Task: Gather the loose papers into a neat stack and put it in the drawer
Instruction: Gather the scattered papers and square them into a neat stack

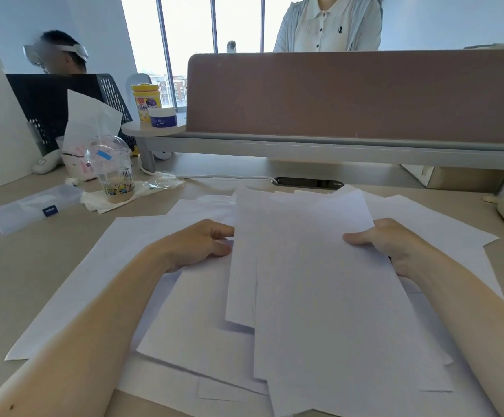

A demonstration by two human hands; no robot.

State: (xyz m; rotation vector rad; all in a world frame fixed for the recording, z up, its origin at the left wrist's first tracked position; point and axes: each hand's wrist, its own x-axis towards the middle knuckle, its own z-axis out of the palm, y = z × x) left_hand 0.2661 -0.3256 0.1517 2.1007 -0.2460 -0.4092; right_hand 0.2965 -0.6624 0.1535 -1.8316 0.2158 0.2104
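Holding: the left hand [202, 245] and the right hand [386, 242] grip a sheaf of papers [319, 281] by its 2 long edges, over the bench [19, 266].
Left hand: fingers curled at the sheaf's left edge and pinching it; the fingertips are partly hidden by the paper.
Right hand: thumb pressed on top of the sheaf's right edge, the other fingers hidden beneath it.
Sheaf of papers: white and uneven, with its sheets fanned out of line at the near end; it sits in the middle of the head view and casts a shadow on the sheets below.
Loose papers [94, 281]: more white sheets lie flat and overlapping on the bench, spread under the sheaf and out to its left, right and far side.
Plastic cup [115, 173]: domed lid, upright on a napkin at far left, well apart from the papers.
Clear case [31, 207]: lies flat near the bench's left edge.
White cable [223, 176]: runs along the bench just beyond the papers.
Divider panel [350, 94]: brown, upright behind the bench.
Yellow canister [146, 102]: stands on a small shelf left of the divider panel.
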